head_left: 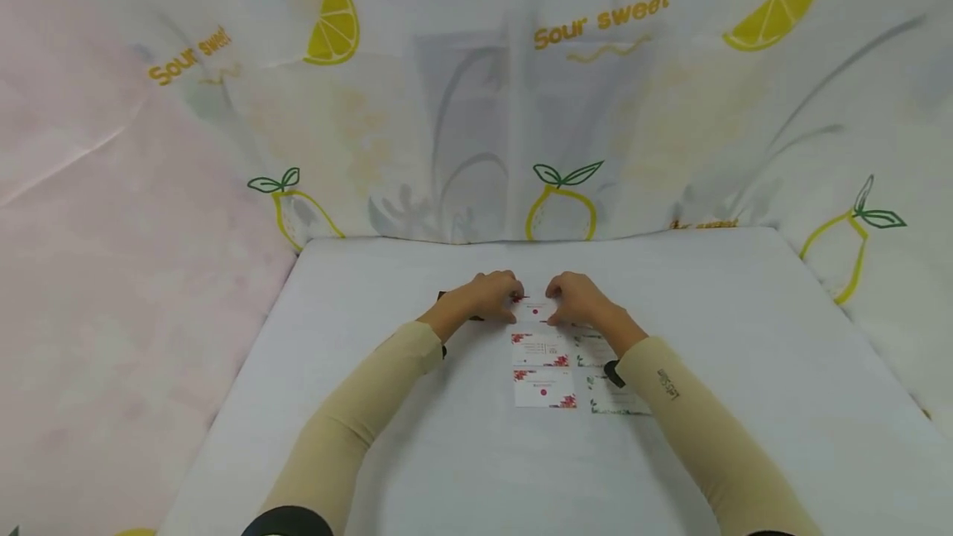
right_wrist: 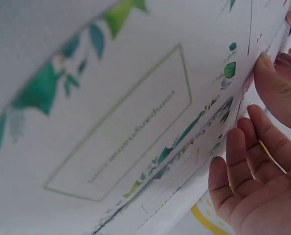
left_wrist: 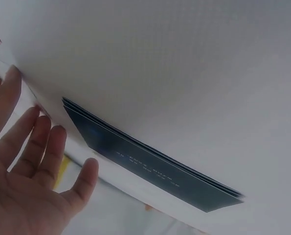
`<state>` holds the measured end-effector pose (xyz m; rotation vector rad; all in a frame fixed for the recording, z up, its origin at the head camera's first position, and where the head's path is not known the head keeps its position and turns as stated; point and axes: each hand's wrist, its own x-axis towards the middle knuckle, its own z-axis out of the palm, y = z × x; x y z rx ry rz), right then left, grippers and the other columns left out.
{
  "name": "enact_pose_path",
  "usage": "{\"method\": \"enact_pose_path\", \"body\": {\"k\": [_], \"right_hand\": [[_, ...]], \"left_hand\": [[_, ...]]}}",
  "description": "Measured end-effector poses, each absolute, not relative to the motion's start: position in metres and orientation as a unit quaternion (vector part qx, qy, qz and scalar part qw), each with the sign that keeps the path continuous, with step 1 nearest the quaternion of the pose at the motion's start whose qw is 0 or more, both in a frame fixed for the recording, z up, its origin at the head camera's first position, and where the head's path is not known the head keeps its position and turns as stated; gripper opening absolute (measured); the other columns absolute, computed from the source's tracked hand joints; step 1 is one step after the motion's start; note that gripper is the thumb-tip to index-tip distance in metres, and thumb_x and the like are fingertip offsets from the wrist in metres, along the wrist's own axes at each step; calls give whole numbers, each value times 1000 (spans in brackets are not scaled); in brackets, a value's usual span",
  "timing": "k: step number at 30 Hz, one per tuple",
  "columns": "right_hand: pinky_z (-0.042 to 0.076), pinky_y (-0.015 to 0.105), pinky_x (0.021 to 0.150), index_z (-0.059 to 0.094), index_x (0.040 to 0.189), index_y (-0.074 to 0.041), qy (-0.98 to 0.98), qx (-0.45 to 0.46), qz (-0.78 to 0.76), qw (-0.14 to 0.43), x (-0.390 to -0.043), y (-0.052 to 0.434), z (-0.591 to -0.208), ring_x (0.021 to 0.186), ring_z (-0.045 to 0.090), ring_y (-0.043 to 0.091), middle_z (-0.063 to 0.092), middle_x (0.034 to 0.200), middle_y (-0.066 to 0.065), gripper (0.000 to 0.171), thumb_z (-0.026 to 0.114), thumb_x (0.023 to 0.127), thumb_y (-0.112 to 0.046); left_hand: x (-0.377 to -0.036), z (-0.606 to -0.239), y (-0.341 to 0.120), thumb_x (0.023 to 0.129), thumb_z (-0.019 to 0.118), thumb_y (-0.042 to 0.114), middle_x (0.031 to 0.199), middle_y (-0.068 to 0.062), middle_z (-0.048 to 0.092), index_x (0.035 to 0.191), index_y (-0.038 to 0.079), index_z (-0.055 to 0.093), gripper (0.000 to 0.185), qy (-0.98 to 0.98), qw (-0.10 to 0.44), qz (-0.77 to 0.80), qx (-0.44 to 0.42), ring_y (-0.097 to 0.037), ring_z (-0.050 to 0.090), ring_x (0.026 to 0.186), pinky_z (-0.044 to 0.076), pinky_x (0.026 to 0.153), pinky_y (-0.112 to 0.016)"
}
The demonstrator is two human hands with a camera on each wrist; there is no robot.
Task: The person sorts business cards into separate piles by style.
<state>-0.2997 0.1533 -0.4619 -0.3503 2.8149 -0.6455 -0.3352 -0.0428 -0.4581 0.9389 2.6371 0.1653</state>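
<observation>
Two red-patterned cards (head_left: 540,350) lie columned on the desk (head_left: 484,470), green-leafed cards (head_left: 614,394) alongside. Left grip (head_left: 489,296) and right grip (head_left: 584,302) pinch the top red card (head_left: 534,311) by opposite edges, just beyond. Layout appears partly done; dark card stack (left_wrist: 150,159), beside left hand, not yet spread.

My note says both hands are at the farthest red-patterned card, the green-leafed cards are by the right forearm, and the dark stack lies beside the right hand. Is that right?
One slip: the dark stack lies beside the left hand, as the left wrist view shows. The rest stands.
</observation>
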Motion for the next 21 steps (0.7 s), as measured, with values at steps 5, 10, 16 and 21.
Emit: {"method": "enact_pose_path", "body": {"k": [5,10,16,21], "right_hand": [[46,45,102,67,115,-1,963,-114,-215,112,-300,152,-465,110,60,29,66,117,14,46,86,77,-18],[46,44,102,68,114,-1,961,-113,-220,121,-299,150,-464,110,59,29,66,117,14,45,86,77,-19],[47,44,99,67,114,0,961,-108,-225,122,-298,149,-461,104,59,27,66,115,14,46,86,77,-19],[47,44,100,66,116,-1,959,-101,-229,130,-297,148,-460,103,57,26,65,117,13,46,85,78,-18]], "left_hand": [[-336,-456,-41,86,78,28,123,-3,60,130,13,63,49,925,183,67,326,-19,55,112,41,105,-51],[-337,-457,-41,85,79,27,122,-3,61,129,12,63,50,925,188,63,323,-19,55,114,41,106,-50],[-338,-456,-40,86,78,28,116,-2,61,125,13,64,44,924,174,44,338,-18,56,109,42,103,-49],[-335,-455,-41,86,77,30,118,-2,60,127,15,63,46,929,173,38,326,-19,54,112,38,105,-52]]}}
